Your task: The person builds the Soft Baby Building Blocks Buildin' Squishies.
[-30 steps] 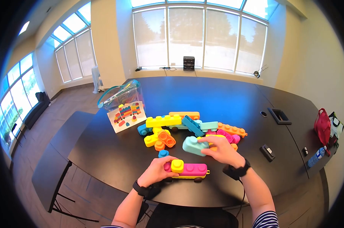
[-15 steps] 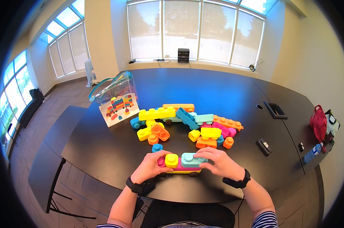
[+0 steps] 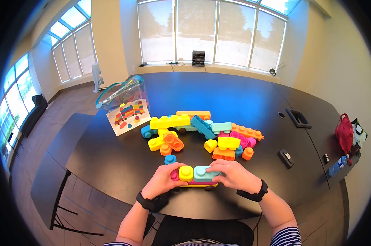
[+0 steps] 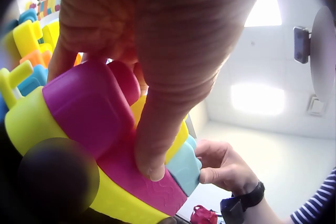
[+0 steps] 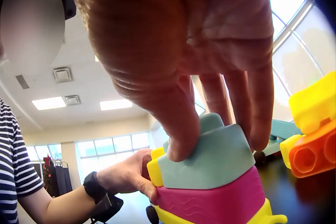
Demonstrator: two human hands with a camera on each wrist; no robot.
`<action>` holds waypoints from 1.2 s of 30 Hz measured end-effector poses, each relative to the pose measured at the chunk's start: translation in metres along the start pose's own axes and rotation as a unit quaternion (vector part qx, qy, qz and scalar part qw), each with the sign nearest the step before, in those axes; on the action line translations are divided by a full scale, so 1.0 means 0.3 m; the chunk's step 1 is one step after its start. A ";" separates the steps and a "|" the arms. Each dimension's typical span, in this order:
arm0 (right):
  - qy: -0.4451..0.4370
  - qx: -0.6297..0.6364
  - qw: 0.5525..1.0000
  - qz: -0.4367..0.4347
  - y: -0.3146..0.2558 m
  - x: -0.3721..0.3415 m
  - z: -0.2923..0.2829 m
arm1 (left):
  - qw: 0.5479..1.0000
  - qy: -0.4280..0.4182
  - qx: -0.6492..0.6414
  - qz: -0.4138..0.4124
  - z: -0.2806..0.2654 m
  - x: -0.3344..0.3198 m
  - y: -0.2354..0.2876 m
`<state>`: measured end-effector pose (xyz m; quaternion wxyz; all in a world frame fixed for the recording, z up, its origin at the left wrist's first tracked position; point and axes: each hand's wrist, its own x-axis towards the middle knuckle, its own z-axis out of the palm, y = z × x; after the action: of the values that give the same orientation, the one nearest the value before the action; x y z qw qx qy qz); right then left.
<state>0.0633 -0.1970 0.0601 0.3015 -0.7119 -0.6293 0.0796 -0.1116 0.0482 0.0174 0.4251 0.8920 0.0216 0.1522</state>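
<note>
A yellow wheeled base (image 4: pixel 123 203) carries a magenta block (image 5: pixel 210 203). On top of the magenta block are a small yellow block (image 3: pixel 186 173) and, right beside it, a light teal block (image 3: pixel 203 174). My left hand (image 3: pixel 163 180) grips the magenta block's left end, thumb on its near side in the left wrist view. With thumb and fingers, my right hand (image 3: pixel 236 176) pinches the light teal block, which rests on the magenta one in the right wrist view. A blue block (image 3: pixel 170 159) stands just behind my left hand.
Behind the hands lies a pile of blocks, with a long yellow one (image 3: pixel 170 121) and an orange one (image 3: pixel 224 154). A clear bag (image 3: pixel 130 92) and picture card (image 3: pixel 129 117) stand back left. A bottle (image 3: pixel 338 165) and red bag (image 3: pixel 344 133) are at right.
My right hand has brought the light teal block down and left onto the magenta block, beside the small yellow one. My left hand keeps its grip on the magenta block.
</note>
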 end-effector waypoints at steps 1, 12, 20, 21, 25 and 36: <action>-0.002 -0.004 1.000 0.002 -0.004 0.001 0.000 | 1.000 0.000 0.004 0.000 0.000 -0.002 0.001; 0.008 0.017 1.000 0.013 0.005 -0.022 0.011 | 0.997 0.009 -0.078 -0.004 -0.106 0.021 -0.021; 0.049 0.029 0.998 0.036 0.016 -0.087 0.016 | 0.976 0.073 0.186 -0.085 -0.223 0.177 -0.264; 0.060 0.031 0.997 0.032 0.028 -0.092 0.028 | 0.972 0.071 0.211 -0.080 -0.210 0.193 -0.288; 0.075 0.094 0.989 0.083 0.054 -0.104 0.056 | 0.961 0.047 0.264 -0.064 -0.175 0.227 -0.317; 0.074 0.144 0.981 0.102 0.059 -0.089 0.058 | 0.967 0.062 0.224 -0.101 -0.214 0.206 -0.192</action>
<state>0.0647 -0.2169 0.0295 0.4370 -0.7254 -0.5111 0.1473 -0.0660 0.1436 0.0271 0.2251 0.9466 0.1712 0.1548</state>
